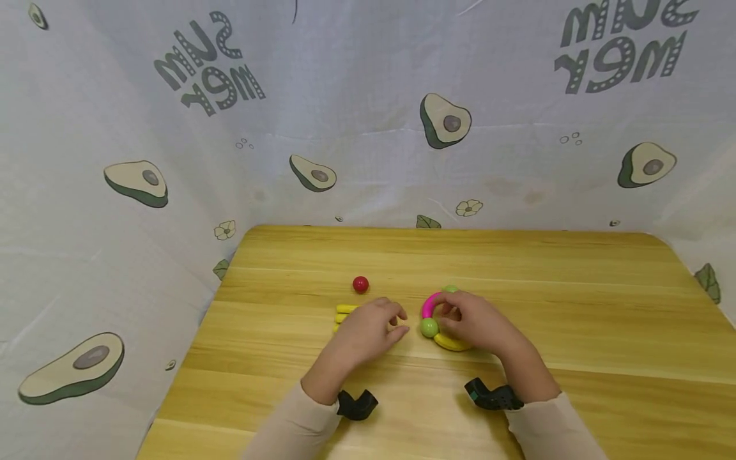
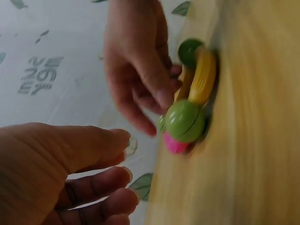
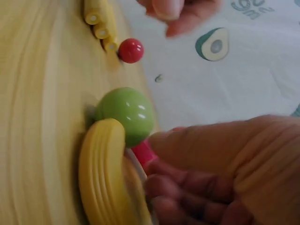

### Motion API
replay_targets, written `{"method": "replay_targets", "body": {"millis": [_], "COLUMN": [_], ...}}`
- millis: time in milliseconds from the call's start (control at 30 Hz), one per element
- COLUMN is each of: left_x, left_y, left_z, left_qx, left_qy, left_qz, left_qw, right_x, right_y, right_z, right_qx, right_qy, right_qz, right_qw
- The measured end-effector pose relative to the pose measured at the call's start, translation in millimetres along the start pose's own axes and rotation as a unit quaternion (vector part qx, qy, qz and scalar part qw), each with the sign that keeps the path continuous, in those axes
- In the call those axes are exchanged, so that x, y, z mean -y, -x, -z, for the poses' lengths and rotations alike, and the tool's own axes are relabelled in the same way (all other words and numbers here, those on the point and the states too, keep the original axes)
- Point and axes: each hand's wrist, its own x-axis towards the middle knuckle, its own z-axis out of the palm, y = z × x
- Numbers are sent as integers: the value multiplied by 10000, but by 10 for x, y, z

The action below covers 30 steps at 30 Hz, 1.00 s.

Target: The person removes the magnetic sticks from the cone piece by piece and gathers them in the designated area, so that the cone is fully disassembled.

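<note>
On the table lies a loop of toy pieces: a green ball [image 1: 429, 328], another green ball [image 1: 451, 289], a pink curved rod [image 1: 428, 306] and a yellow curved rod [image 3: 101, 171]. My right hand [image 1: 474, 321] is over the loop's right side and hides part of it. Its thumb and forefinger stand apart in the left wrist view, close beside the pieces; contact is unclear. My left hand [image 1: 368, 327] hovers left of the loop with loosely bent fingers, holding nothing. Below it, partly covered, are several yellow straight rods [image 1: 346, 309].
A red ball [image 1: 360, 284] sits behind the yellow straight rods. The wooden table [image 1: 552, 287] ends at a hanging white cloth [image 1: 368, 76] printed with avocados. Each wrist wears a black camera mount, such as the right mount [image 1: 491, 395].
</note>
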Motion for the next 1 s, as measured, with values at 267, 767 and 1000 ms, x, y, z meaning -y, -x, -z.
{"method": "replay_targets", "body": {"millis": [267,767,1000], "left_x": [-348,-327,-315], "left_y": [-7,-15,-39], "left_z": [-364,-487,-500], "left_qx": [86,241,415], "left_qy": [-1028,-1064,-787], "left_qz": [-442,-135,-112], "left_qw": [9937,9939,9960], "right_x": [42,5,11], "right_y": [48,99,119], "right_z": [-54,-7,5], "right_qx": [709,1448,1603], "right_qy": [-57,-844,-920], "right_qz": [267,-590,-356], "right_qw": [9971,9841,9821]}}
